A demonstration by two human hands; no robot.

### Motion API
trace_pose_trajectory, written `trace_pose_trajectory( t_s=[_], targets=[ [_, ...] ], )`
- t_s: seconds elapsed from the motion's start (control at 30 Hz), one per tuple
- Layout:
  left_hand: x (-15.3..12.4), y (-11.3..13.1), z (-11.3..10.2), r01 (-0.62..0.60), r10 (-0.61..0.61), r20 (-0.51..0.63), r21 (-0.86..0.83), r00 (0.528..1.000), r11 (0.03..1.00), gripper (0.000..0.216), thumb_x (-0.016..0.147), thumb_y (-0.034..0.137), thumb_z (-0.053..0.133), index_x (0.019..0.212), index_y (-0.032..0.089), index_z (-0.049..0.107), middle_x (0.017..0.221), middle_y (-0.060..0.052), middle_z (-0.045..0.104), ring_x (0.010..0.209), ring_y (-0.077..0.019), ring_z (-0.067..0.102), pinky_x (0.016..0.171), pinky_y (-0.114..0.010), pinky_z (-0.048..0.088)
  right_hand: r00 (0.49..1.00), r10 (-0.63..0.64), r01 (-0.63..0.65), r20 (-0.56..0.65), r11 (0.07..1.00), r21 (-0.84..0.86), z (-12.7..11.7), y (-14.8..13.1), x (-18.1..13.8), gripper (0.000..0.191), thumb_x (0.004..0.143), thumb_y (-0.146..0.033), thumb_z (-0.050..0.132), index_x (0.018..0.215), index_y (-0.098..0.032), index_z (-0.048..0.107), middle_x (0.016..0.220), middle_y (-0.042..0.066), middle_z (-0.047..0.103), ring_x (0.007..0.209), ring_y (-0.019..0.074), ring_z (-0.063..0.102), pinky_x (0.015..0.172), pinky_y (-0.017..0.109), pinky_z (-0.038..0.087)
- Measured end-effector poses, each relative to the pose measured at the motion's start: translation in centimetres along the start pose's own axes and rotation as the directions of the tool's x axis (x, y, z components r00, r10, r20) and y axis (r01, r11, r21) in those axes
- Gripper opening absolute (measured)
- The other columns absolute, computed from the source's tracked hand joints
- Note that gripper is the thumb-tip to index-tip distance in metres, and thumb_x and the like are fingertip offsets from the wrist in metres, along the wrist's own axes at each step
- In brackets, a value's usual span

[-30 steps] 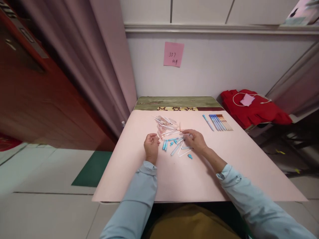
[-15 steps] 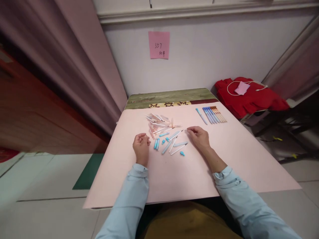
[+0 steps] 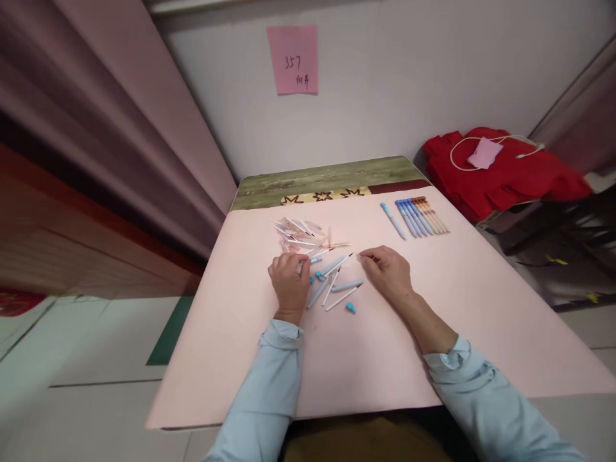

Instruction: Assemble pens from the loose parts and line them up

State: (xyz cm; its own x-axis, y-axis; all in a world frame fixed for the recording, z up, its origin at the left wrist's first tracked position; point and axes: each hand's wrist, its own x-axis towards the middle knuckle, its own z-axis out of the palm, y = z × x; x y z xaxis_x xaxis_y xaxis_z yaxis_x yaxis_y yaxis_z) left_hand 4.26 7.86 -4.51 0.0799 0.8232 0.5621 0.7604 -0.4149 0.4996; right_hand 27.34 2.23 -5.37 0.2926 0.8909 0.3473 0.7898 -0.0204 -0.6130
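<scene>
My left hand (image 3: 290, 282) is over the left side of the scattered pen parts, fingers curled and thumb against the forefinger; what they hold, if anything, is hidden. Just past its fingertips a bright blue pen tube (image 3: 316, 260) shows in part. My right hand (image 3: 389, 274) rests right of the parts in a pinch, with something tiny and pale at its fingertips that I cannot make out. Between the hands lie white refills (image 3: 331, 287) with dark tips, pale blue pen barrels (image 3: 347, 285) and small blue caps (image 3: 351, 308).
Behind these is a heap of clear pinkish pen parts and refills (image 3: 298, 235). A blue pen (image 3: 393, 221) lies beside a row of blue and brown-topped pens (image 3: 419, 217) at the back right. Red cloth (image 3: 510, 170) with a white cable sits beyond the table's right edge.
My left hand has moved right and forward onto the blue tubes, covering two of them. My right hand stays pinched at about the same place. The view has tilted down slightly.
</scene>
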Motion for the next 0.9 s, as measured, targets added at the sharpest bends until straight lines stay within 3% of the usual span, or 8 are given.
trace_pose_trajectory(
  t_s=[0.23,0.5,0.67,0.8,0.9],
  targets=[
    [0.1,-0.1,0.2,-0.034,0.014,0.167,0.122,0.986,0.992,0.005,0.081,0.022,0.066,0.086,0.024,0.066,0.090,-0.008,0.065,0.095,-0.0292,0.053,0.083,-0.043,0.034,1.000,-0.016,0.017,0.007,1.000,-0.018,0.2,-0.4,-0.1,0.017,0.088,-0.033,0.059,0.089,-0.028,0.075,0.089,0.001,0.073,0.080,0.0189,0.063,0.071,0.030,0.044],
    [0.0,-0.2,0.5,-0.034,0.006,0.221,0.120,0.975,0.992,0.006,0.081,0.019,0.064,0.085,0.023,0.064,0.093,-0.010,0.064,0.097,-0.0308,0.052,0.083,-0.044,0.036,0.993,-0.103,0.103,0.057,0.995,0.012,0.0,-1.0,-0.5,0.018,0.089,-0.031,0.058,0.090,-0.027,0.075,0.088,0.002,0.073,0.084,0.0196,0.065,0.074,0.030,0.046],
    [0.2,0.3,0.1,0.001,-0.018,0.216,0.078,0.976,0.997,0.007,0.081,0.016,0.063,0.082,0.023,0.061,0.093,-0.010,0.063,0.098,-0.0309,0.053,0.084,-0.044,0.037,0.994,-0.092,0.091,0.057,0.996,0.019,0.0,-0.9,-0.6,0.018,0.089,-0.034,0.059,0.090,-0.027,0.075,0.089,0.002,0.073,0.083,0.0200,0.065,0.072,0.030,0.046],
    [0.4,0.9,-0.9,0.093,-0.083,0.080,-0.133,0.993,0.987,0.003,0.084,0.019,0.060,0.085,0.022,0.060,0.092,-0.008,0.064,0.096,-0.0277,0.056,0.086,-0.041,0.040,0.996,-0.073,0.073,0.051,0.997,0.010,0.0,-0.7,-0.6,0.019,0.089,-0.034,0.058,0.090,-0.027,0.076,0.089,0.003,0.073,0.081,0.0199,0.065,0.072,0.031,0.047],
    [0.4,1.4,-1.4,0.247,-0.264,0.036,-0.492,0.964,0.835,0.008,0.087,0.029,0.060,0.092,0.022,0.058,0.085,-0.003,0.064,0.076,-0.0189,0.059,0.072,-0.032,0.046,0.995,-0.085,0.084,0.050,0.996,0.016,-0.2,-0.7,-0.5,0.019,0.089,-0.033,0.058,0.090,-0.027,0.076,0.090,0.002,0.073,0.081,0.0193,0.065,0.073,0.030,0.047]
  ],
)
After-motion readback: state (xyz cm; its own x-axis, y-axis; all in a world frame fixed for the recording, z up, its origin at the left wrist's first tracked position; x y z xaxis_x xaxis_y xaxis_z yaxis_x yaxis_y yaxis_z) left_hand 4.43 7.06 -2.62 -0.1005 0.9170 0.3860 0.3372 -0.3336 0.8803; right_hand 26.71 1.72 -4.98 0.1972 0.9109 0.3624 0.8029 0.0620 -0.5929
